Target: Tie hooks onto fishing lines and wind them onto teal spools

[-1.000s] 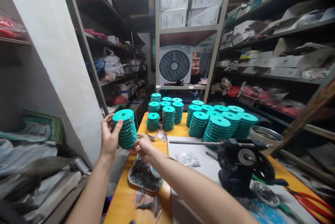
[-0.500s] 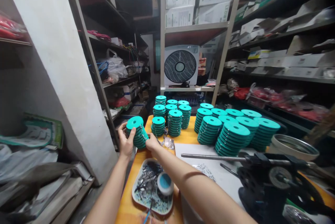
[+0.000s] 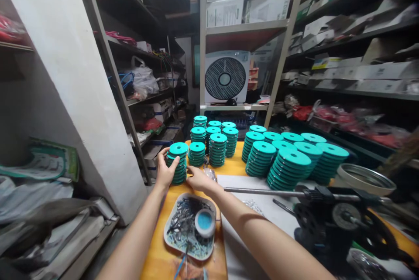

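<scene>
A stack of teal-green spools (image 3: 178,149) stands upright at the left edge of the yellow table. My left hand (image 3: 166,170) is wrapped round its left side, with the thumb across the front. Low on the right side of the same stack, my right hand (image 3: 199,179) has its fingers curled in against the spools; the fingertips are partly hidden. Just behind, a shorter stack of spools (image 3: 197,147) stands close beside the held one. In front of my hands, a shallow tray (image 3: 167,238) holds many small dark metal pieces and a round white tub with a blue middle (image 3: 205,222).
Several more spool stacks (image 3: 288,164) stand at the middle and right of the table (image 3: 234,167). A black machine with a long metal rod (image 3: 262,191) is at the right front, near a round tin (image 3: 365,177). Shelves and a box fan (image 3: 225,77) are behind.
The stack in my hands has gone from tilted to upright and moved slightly right, settling beside the other stacks. Both hands moved with it. The view has shifted slightly.
</scene>
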`<state>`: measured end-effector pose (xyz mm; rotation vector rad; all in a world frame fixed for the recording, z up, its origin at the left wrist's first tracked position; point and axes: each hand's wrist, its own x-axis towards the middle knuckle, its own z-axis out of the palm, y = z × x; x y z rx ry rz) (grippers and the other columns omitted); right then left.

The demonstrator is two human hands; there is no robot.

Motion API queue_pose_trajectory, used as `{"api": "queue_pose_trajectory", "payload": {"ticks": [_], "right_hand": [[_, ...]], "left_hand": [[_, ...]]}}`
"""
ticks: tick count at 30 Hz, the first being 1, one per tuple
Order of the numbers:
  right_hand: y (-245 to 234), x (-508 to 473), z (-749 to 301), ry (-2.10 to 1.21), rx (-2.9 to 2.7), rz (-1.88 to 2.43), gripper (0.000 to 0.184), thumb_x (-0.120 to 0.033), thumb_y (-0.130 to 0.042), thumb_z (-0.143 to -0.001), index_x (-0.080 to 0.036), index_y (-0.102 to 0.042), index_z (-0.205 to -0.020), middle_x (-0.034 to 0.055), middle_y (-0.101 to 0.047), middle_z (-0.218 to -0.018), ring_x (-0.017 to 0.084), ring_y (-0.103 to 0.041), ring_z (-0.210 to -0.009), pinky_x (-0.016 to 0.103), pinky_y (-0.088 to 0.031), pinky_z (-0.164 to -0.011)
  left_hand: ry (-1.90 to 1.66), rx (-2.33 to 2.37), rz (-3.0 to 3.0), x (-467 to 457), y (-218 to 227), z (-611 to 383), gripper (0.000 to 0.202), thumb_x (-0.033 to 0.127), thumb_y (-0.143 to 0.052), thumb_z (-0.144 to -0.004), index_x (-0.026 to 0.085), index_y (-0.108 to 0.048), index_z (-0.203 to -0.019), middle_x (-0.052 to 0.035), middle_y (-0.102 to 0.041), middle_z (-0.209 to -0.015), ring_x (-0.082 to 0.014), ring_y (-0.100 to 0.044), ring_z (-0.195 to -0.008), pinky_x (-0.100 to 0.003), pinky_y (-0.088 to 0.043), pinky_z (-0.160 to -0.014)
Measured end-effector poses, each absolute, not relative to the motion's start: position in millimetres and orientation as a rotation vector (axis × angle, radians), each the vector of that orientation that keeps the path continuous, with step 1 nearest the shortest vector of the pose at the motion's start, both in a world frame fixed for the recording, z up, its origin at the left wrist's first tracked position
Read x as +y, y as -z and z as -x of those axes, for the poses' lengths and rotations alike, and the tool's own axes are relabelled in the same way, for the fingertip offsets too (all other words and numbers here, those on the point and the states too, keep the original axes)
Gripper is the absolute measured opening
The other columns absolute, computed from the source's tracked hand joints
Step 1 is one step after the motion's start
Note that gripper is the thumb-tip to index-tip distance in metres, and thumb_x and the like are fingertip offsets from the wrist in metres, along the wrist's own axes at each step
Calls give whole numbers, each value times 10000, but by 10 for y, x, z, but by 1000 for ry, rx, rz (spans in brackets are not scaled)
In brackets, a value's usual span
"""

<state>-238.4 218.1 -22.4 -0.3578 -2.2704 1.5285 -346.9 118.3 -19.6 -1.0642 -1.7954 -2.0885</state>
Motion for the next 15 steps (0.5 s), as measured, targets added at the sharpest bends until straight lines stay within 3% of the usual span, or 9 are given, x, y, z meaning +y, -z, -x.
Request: {"api": "queue_pose_trajectory", "payload": {"ticks": [3, 7, 9, 13, 15], "right_hand": [[158, 2321, 2293, -1421, -2193, 360, 242, -91, -504, -793, -117, -614, -1007, 90, -628, -1009, 189, -580, -969, 389, -437, -906], [45, 2435, 2432, -1312, -2072, 350, 554, -42, -389, -747, -169, -462, -1282, 71, -480, -1304, 163, -473, -1167, 315, -361, -1006], [-7, 2396, 2543, -1308, -2089, 302, 647, -30, -372, -709, -168, -407, -1340, 69, -434, -1351, 157, -464, -1182, 286, -356, -1007], [-57, 2268, 2652, -1260, -2174, 203, 644, -24, -379, -696, -143, -437, -1326, 85, -460, -1324, 156, -428, -1216, 280, -291, -1052], [-38, 2286, 2642, -1233, -2208, 222, 635, -25, -377, -722, -153, -412, -1343, 93, -440, -1340, 155, -446, -1198, 285, -313, -1036]], "left_hand": [[2085, -1825, 1088, 1142, 282, 3489, 700, 339, -667, -739, 199, -295, -1315, -146, -323, -1388, -238, -356, -1281, -396, -298, -1054], [2073, -1944, 1100, 1108, 514, 3498, 890, 337, -724, -668, 223, -183, -1365, -171, -278, -1417, -266, -346, -1294, -417, -315, -1040], [2051, -2016, 1108, 1116, 626, 3497, 979, 321, -757, -614, 211, -144, -1369, -194, -291, -1403, -287, -362, -1281, -442, -321, -1030], [2005, -2134, 1105, 1149, 756, 3496, 1075, 276, -765, -580, 170, -60, -1383, -228, -353, -1352, -303, -435, -1215, -470, -343, -999], [1988, -2151, 1114, 1142, 785, 3501, 1082, 260, -754, -588, 172, -36, -1393, -220, -330, -1373, -291, -421, -1230, -453, -334, -1013]]}}
